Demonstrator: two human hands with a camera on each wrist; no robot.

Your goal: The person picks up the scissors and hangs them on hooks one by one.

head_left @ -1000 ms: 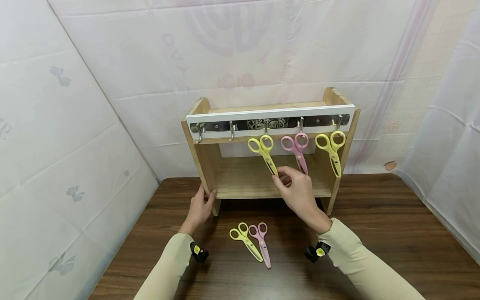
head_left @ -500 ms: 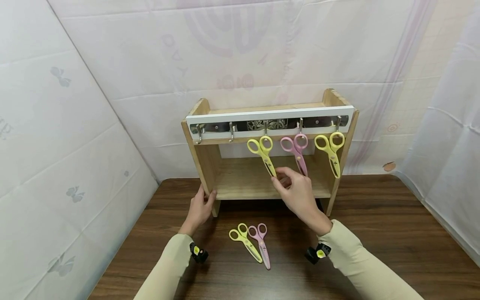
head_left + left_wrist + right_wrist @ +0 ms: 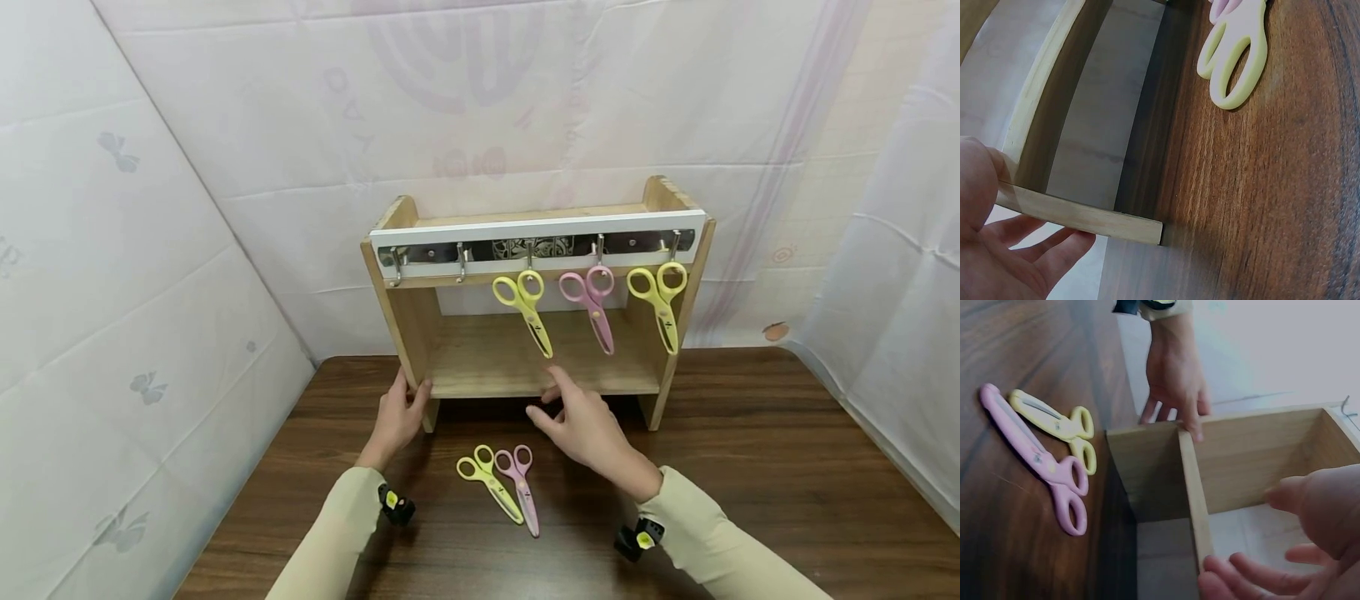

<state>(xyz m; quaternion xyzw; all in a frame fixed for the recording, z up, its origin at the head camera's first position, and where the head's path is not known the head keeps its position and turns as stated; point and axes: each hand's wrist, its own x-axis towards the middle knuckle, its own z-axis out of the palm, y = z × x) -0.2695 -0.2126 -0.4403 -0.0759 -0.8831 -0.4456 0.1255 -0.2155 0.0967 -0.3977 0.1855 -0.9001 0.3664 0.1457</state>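
Note:
Yellow scissors [image 3: 529, 314] hang by a handle loop from the middle hook of the rail on a small wooden shelf [image 3: 472, 358]. Pink scissors [image 3: 596, 312] and another yellow pair [image 3: 663, 308] hang on the hooks to their right. My right hand [image 3: 588, 429] is just below the middle pair, fingers spread, apart from it and holding nothing. With thumb inside and fingers outside, my left hand [image 3: 396, 421] grips the shelf's left side panel [image 3: 1085, 215]. On the table lie loose yellow scissors [image 3: 491, 483] beside pink ones [image 3: 522, 487].
Two bare hooks, the far-left hook [image 3: 396, 271] and its neighbour hook [image 3: 461, 265], are on the rail's left part. The shelf stands on a dark wood table [image 3: 750, 450]. White patterned cloth [image 3: 300, 233] hangs behind and at the sides.
My right hand has let go of the middle yellow scissors' blade end and moved down a little, its fingers opening. The scissors stay on their hook. My left hand has not moved.

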